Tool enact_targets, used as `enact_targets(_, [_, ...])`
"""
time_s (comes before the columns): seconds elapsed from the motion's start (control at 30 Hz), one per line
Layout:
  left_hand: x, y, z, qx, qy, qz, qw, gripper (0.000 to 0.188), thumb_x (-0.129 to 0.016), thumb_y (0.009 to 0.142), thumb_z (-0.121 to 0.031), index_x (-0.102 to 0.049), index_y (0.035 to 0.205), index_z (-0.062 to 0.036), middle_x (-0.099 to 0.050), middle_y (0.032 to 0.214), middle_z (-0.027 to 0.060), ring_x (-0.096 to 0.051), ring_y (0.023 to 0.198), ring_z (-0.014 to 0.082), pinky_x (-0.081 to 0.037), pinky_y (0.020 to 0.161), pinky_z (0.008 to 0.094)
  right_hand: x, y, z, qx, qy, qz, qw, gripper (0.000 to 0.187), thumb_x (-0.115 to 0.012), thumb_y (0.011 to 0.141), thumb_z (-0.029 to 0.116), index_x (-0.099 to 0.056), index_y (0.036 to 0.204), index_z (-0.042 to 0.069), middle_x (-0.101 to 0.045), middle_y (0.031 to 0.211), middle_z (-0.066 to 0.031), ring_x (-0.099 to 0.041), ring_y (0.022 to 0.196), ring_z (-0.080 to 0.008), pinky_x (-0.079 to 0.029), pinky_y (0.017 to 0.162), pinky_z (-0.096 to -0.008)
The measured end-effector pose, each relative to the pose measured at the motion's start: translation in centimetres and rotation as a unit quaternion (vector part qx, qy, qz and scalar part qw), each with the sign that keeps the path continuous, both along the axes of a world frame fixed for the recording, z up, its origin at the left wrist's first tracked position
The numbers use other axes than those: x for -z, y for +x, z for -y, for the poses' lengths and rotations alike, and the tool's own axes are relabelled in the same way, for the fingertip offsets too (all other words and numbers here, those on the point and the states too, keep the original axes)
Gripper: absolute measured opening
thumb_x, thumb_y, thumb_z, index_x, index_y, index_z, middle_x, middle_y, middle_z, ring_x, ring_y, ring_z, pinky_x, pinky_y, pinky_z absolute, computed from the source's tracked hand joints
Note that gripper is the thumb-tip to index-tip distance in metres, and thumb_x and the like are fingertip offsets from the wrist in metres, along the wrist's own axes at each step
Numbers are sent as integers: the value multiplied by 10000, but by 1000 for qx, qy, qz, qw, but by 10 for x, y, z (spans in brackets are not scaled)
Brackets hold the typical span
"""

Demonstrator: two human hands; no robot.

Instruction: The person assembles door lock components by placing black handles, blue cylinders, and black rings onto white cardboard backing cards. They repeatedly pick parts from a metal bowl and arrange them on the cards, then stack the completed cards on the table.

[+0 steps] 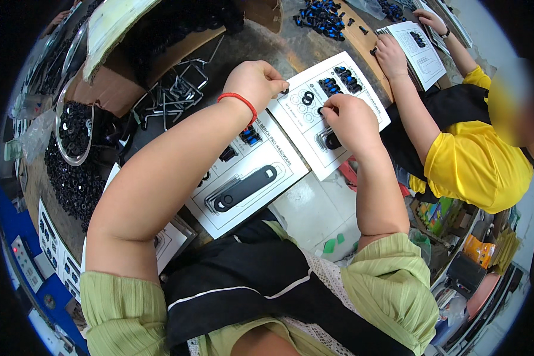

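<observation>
Card [296,127]: white and printed, lying askew in front of me beneath my right hand, its lower left side meeting a second card.
My left hand [252,86]: out at the far left edge of that card, thumb and fingers drawn narrow, a small black piece [286,91] pinched at their tips.
Wrist: my left one wears a red band [243,101].
My right hand [355,121]: over the card, thumb and forefinger close together on a dark bit [321,111]; I cannot tell whether it touches the printed circles below.
Rings: black rings [308,98] sit on the card between my hands, just left of my right fingertips.
Bolts: black-and-blue bolts [329,86] lie in groups on its upper part.
Second card [279,193]: nearer my body, bearing a long black handle [243,188] and more bolts, partly behind my left forearm.
Left of my arm: bent metal rods [178,89], a cardboard box [110,89] of dark parts, and a heap of small black parts [71,184] near a clear round tub [60,139].
Far side: a loose pile of blue-banded bolts [321,19] on the bench.
Neighbour: on my right, a co-worker in a yellow shirt [474,163], one hand [391,56] near the wooden edge, beside a stack of cards [418,62].
</observation>
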State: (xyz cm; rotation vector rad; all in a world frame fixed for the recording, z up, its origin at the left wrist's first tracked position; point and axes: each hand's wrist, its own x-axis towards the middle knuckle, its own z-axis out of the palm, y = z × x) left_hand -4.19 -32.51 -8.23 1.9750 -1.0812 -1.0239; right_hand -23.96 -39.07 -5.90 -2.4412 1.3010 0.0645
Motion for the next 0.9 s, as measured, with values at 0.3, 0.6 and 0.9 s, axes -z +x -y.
enact_targets(0.3, [0,-11,-7,41,-20,1,999,335,-702,822,-71,-638,1148,-27,-697,978,82,-663,915,187,-529,835,304,-2,4,-5,5,-42,27,999,186,-638,832,224,-702,972,119,-695,905,-114,-665,862,-287,-525,755,-410])
enact_targets(0.6, [-7,-25,-16,97,5,60,993,335,-708,801,-62,-644,1129,-87,-685,881,64,-663,816,193,-531,757,319,12,17,-1,-26,-60,60,996,175,-638,825,229,-717,950,134,-691,885,-87,-660,866,-279,-528,739,-396])
enact_targets(0.9, [4,-23,-18,109,-36,266,957,307,-735,797,-215,-680,1088,-132,-624,1044,71,-635,930,230,-523,815,342,6,25,-2,-20,-56,17,998,201,-672,804,217,-721,980,132,-699,909,-92,-670,849,-274,-538,724,-394])
